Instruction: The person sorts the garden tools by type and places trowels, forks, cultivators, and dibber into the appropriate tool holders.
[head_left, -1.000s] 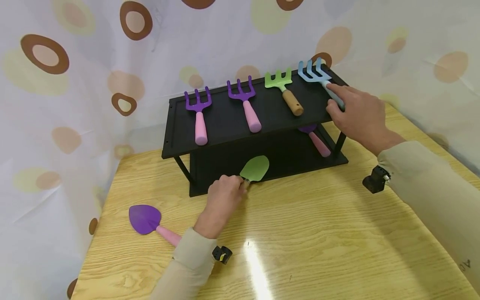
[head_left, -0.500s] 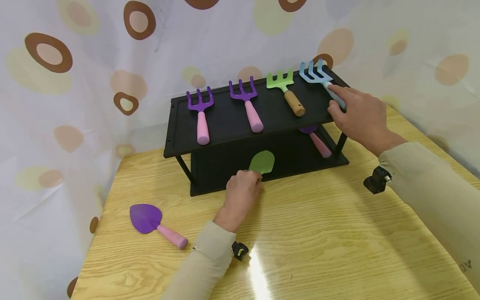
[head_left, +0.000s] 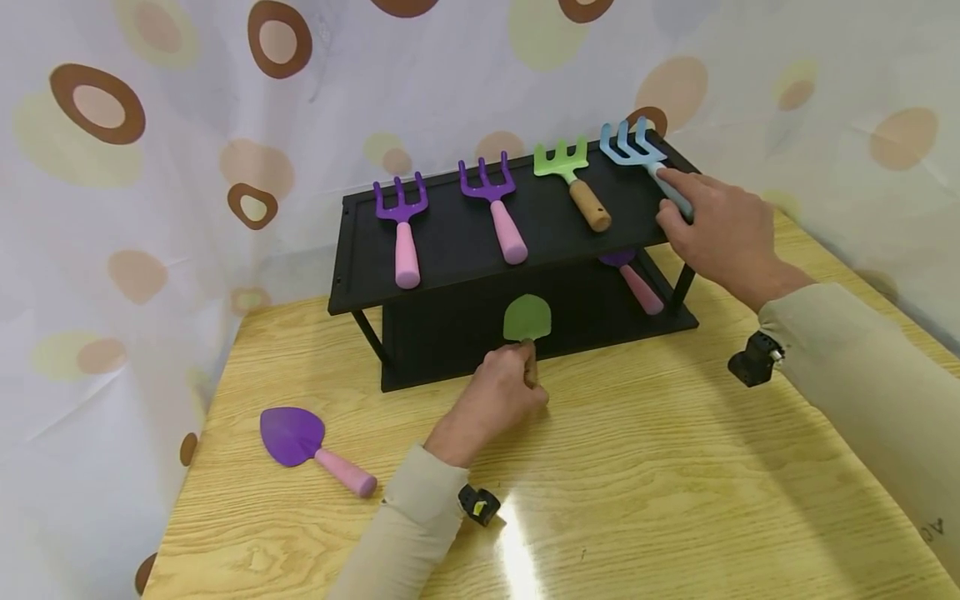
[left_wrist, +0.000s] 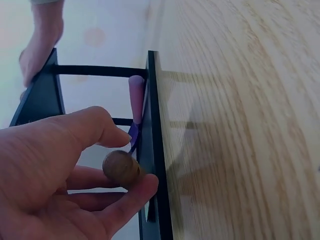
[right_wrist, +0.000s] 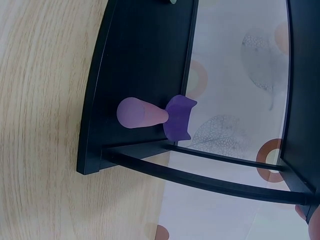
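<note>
My left hand (head_left: 501, 402) grips the wooden handle (left_wrist: 121, 168) of a small hand trowel. Its green blade (head_left: 527, 318) reaches over the front of the lower shelf of a black two-tier rack (head_left: 442, 267). In the left wrist view, thumb and fingers lie around the handle's end. At the rack's upper right, my right hand (head_left: 722, 229) pinches the handle of a light blue hand rake (head_left: 633, 152), whose tines point to the back. Beside it on the top shelf lie a green hand rake (head_left: 588, 204) and two purple hand forks (head_left: 406, 254) with pink handles.
On the lower shelf at right lies a purple-headed garden tool (right_wrist: 142, 114) with a pink handle. A purple trowel (head_left: 291, 436) lies on the wooden table (head_left: 637, 467), left of the left forearm. A patterned curtain (head_left: 180, 167) hangs behind the rack.
My left hand has moved right along the lower shelf with the green trowel, whose blade has turned to point straight back. The right hand stays on the blue hand rake.
</note>
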